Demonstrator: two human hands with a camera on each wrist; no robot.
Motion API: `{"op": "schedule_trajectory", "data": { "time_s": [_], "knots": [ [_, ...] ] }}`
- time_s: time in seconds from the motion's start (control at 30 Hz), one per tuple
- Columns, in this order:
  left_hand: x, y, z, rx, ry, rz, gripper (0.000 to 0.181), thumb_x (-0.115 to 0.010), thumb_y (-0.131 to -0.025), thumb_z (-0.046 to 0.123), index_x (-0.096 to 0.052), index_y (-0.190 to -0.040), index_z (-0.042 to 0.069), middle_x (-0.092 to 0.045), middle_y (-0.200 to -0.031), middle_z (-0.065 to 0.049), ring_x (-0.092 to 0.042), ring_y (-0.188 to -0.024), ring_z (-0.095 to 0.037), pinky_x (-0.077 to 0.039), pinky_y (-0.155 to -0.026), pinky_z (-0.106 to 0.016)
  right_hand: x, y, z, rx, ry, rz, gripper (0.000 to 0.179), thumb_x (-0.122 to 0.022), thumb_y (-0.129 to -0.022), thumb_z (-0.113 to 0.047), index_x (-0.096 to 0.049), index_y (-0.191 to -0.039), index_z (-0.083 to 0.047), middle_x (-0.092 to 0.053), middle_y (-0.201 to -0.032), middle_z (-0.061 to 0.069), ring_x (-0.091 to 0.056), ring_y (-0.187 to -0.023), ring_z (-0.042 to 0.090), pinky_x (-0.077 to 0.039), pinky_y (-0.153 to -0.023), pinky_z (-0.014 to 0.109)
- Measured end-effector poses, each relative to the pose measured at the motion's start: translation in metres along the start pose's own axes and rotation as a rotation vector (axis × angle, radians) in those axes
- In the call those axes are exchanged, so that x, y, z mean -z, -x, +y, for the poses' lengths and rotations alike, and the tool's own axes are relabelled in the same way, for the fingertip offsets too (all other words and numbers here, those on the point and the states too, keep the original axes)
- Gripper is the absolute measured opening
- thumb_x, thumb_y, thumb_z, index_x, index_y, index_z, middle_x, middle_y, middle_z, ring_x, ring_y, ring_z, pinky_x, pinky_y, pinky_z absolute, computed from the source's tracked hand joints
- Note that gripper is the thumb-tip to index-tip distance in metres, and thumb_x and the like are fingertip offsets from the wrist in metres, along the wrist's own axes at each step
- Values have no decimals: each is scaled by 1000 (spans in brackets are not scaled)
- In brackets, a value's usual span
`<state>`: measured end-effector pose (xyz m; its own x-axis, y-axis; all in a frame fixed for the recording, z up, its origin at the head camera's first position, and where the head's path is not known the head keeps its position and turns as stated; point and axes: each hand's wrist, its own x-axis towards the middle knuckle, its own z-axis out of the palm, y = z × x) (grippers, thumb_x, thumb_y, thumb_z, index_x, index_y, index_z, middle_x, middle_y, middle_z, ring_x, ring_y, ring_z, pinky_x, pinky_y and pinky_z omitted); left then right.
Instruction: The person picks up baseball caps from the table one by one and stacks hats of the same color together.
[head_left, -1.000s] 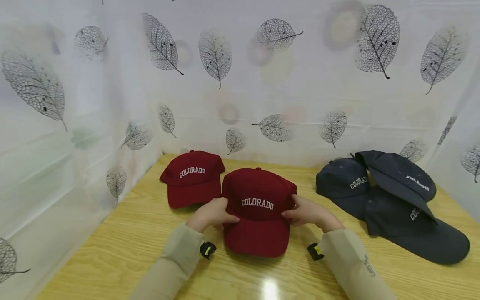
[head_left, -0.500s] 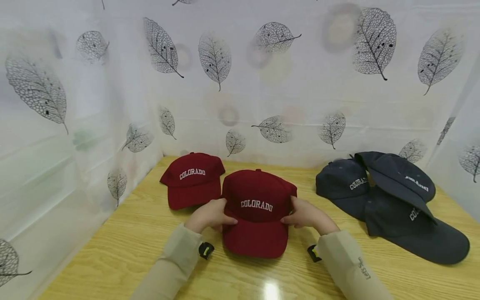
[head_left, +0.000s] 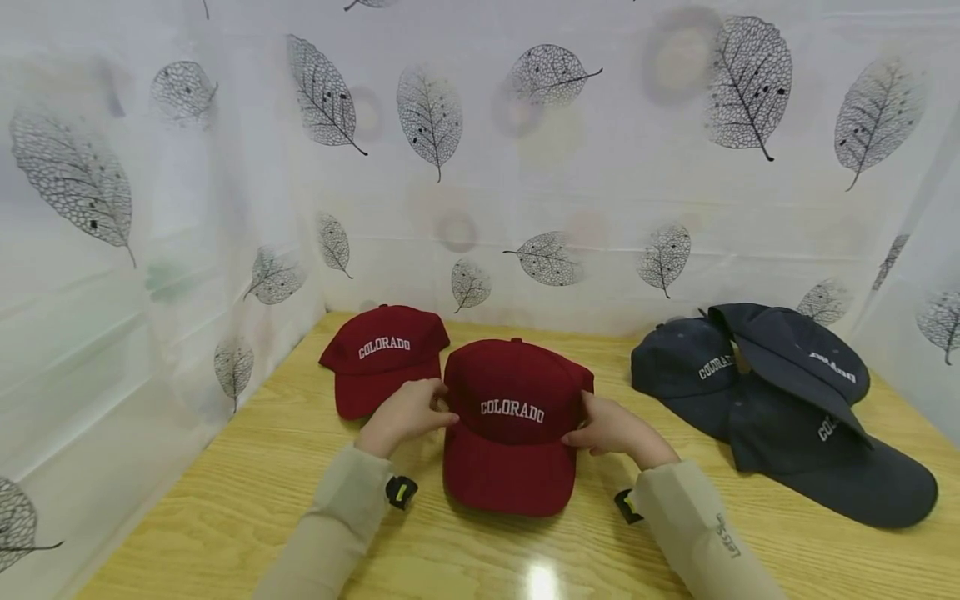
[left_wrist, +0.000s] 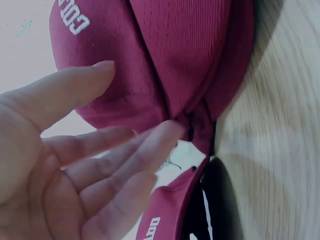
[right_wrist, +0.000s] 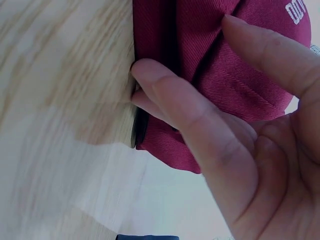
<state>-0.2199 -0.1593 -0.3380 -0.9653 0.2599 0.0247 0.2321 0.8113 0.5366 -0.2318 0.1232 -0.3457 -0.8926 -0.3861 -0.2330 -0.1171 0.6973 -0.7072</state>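
Observation:
A dark red cap [head_left: 512,400] with white COLORADO lettering sits brim forward on the table. Just off its left side is my left hand [head_left: 407,414], its fingers loosely spread and a gap showing between palm and cap in the left wrist view. My right hand [head_left: 617,432] holds the cap's right side, thumb at the seam above the brim and fingers at the lower edge. Behind to the left stands another red cap [head_left: 386,358], also facing forward. In the right wrist view, part of the held cap's far side is covered by the fingers.
To the right, several dark navy caps overlap: one at the back [head_left: 684,367], one tilted on top [head_left: 802,350], one in front with its brim [head_left: 877,483] pointing right. A leaf-printed curtain [head_left: 480,192] borders the wooden table [head_left: 247,500] behind and at the left.
My left hand has let go of the front red cap and drawn slightly left. My right hand keeps its place. The caps look unmoved.

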Motion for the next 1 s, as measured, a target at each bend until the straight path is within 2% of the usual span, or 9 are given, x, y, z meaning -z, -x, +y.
{"op": "schedule_trajectory", "data": {
  "time_s": [0.1, 0.33, 0.47, 0.6, 0.83, 1.0],
  "knots": [
    [2, -1, -3, -1, 9, 57, 34, -70, -75, 18, -59, -102, 2, -62, -82, -1, -59, -76, -12, -46, -70, -30, 0, 0, 0, 6, -12, -3, 74, -68, -78, -14, -23, -131, 10, -53, -106, 19, -58, -78, 20, -50, -60, 34],
    [9, 2, -7, 29, -58, 216, 23, -70, -74, 18, -63, -93, 9, -63, -87, -1, -57, -81, -18, -45, -70, -37, 3, 1, 2, 57, 11, -42, 80, -69, -77, -25, -22, -129, 14, -51, -107, 23, -58, -77, 19, -50, -59, 33],
    [10, 2, -12, 36, -80, 267, 23, -69, -75, 16, -64, -96, 8, -63, -95, -4, -58, -87, -21, -45, -72, -39, 2, 0, 1, 17, 2, -20, 78, -69, -77, -19, -22, -131, 12, -52, -108, 21, -58, -79, 21, -50, -60, 34],
    [11, 0, -17, 55, -112, 265, 26, -70, -75, 15, -63, -97, 5, -63, -97, -7, -57, -89, -24, -45, -73, -40, 0, 1, -1, 0, 17, -3, 74, -68, -78, -14, -23, -130, 12, -53, -107, 19, -58, -79, 21, -50, -59, 35],
    [13, 0, -25, 100, -158, 192, 34, -72, -72, 12, -61, -102, 2, -60, -100, -10, -55, -93, -26, -44, -77, -42, -1, -1, 1, 5, 39, 0, 74, -68, -78, -14, -23, -130, 13, -54, -103, 18, -58, -77, 20, -50, -59, 34],
    [11, -1, -33, 112, -171, 168, 40, -73, -69, 11, -60, -106, 1, -58, -103, -12, -53, -95, -26, -42, -78, -42, -1, 0, 0, 11, 36, -1, 75, -67, -78, -13, -21, -131, 14, -54, -104, 19, -58, -77, 20, -50, -58, 34]
  ]
}}
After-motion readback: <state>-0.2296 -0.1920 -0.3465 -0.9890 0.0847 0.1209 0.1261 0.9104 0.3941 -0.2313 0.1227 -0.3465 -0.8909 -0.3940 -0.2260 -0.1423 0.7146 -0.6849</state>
